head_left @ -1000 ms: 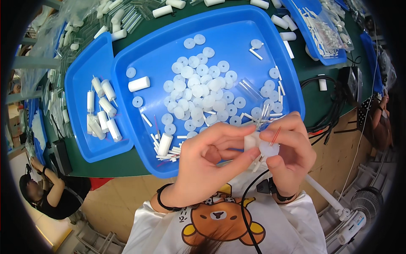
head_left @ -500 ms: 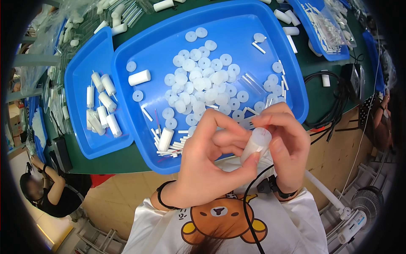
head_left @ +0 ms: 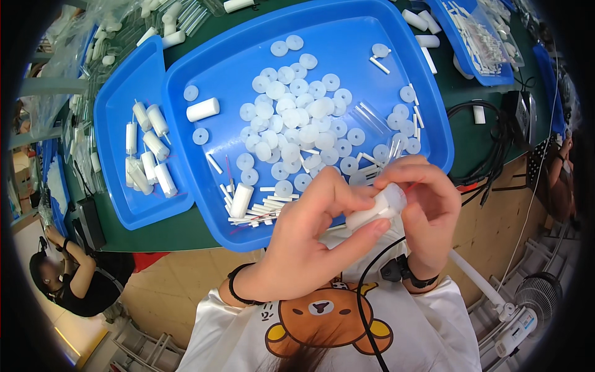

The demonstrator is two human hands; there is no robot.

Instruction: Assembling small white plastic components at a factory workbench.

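Tilting further toward two o'clock, the white cylinder (head_left: 364, 216), grasped by the left hand (head_left: 305, 240), now presents its translucent disc (head_left: 396, 195) to the right hand (head_left: 437, 214), curled, grip unclear.

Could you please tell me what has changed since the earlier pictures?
The translucent disc, pinched by the right hand a second ago, now sits at the end of the white cylinder. The cylinder has tipped further right. The left hand still holds it, and the loose discs in the large blue tray look unchanged.
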